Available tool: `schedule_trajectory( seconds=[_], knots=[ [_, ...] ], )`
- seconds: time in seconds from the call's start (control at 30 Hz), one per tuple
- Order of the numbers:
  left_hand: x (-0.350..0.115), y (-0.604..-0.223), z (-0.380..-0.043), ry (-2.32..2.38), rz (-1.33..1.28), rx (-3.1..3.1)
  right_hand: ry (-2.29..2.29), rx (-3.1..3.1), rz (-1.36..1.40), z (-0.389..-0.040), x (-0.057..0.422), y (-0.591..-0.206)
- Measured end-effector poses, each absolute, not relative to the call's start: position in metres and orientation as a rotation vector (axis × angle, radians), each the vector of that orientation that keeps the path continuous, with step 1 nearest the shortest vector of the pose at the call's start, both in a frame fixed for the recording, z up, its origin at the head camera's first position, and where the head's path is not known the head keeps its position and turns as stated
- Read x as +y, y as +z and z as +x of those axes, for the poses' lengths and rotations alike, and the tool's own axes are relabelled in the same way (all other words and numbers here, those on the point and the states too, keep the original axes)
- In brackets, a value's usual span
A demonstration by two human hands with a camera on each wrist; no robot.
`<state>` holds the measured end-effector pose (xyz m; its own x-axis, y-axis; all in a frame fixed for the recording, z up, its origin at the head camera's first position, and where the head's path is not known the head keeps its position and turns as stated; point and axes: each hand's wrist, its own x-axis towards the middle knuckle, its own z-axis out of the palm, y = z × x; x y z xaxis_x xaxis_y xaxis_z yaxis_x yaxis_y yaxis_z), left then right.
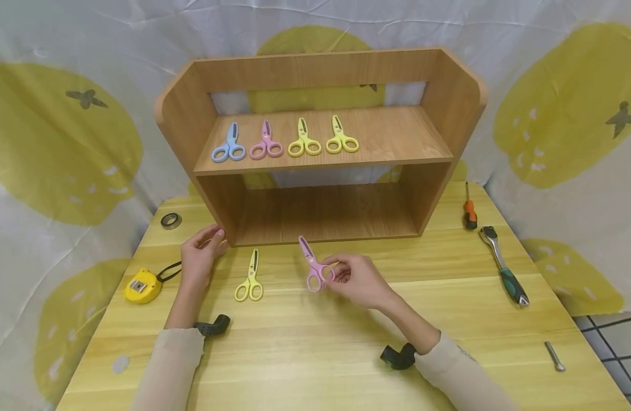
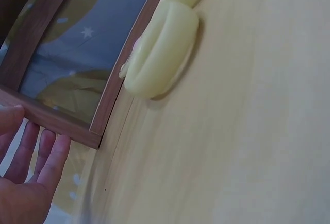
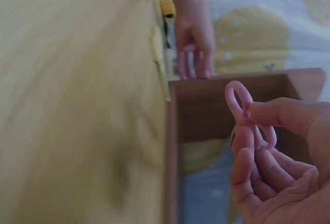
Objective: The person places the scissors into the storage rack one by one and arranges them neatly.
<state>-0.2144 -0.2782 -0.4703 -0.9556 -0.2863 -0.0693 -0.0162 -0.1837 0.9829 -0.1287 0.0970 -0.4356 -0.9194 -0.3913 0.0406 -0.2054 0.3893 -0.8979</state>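
My right hand (image 1: 360, 279) pinches a pair of pink scissors (image 1: 310, 257) by a handle loop, blades pointing up and away, above the table before the shelf. In the right wrist view, thumb and fingers meet at the pink handles (image 3: 238, 100). My left hand (image 1: 197, 257) touches the lower left side of the wooden shelf (image 1: 322, 162); its fingers (image 2: 51, 162) look fairly straight against the panel in the left wrist view. Between the hands, yellow scissors (image 1: 250, 279) lie on the table. Blue scissors (image 1: 230, 145), pink scissors (image 1: 266, 142) and two yellow scissors (image 1: 303, 140) lie in a row on the upper board.
At left lie a bearing ring (image 1: 171, 221), a yellow tape measure (image 1: 143, 286) and a pale disc (image 1: 121, 364). At right lie an orange screwdriver (image 1: 469, 214), a ratchet wrench (image 1: 502, 265) and a bolt (image 1: 554, 357). A patterned curtain (image 1: 541, 114) hangs around the table.
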Motion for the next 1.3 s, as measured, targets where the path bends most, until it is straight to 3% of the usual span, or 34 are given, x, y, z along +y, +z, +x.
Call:
schedule_trajectory(
  seconds=[0.5,0.93,1.3],
  knots=[
    [-0.281,-0.471,-0.216,-2.227,0.283,-1.925,-1.833,2.588,-0.591,-0.122,0.167,-0.332],
    [-0.284,-0.465,-0.213,-2.278,0.237,-1.906,-1.984,2.713,-0.386,-0.175,0.199,-0.275],
    [-0.282,-0.464,-0.211,-2.292,0.244,-1.899,-1.842,2.81,-0.195,-0.222,0.208,-0.258]
  ],
)
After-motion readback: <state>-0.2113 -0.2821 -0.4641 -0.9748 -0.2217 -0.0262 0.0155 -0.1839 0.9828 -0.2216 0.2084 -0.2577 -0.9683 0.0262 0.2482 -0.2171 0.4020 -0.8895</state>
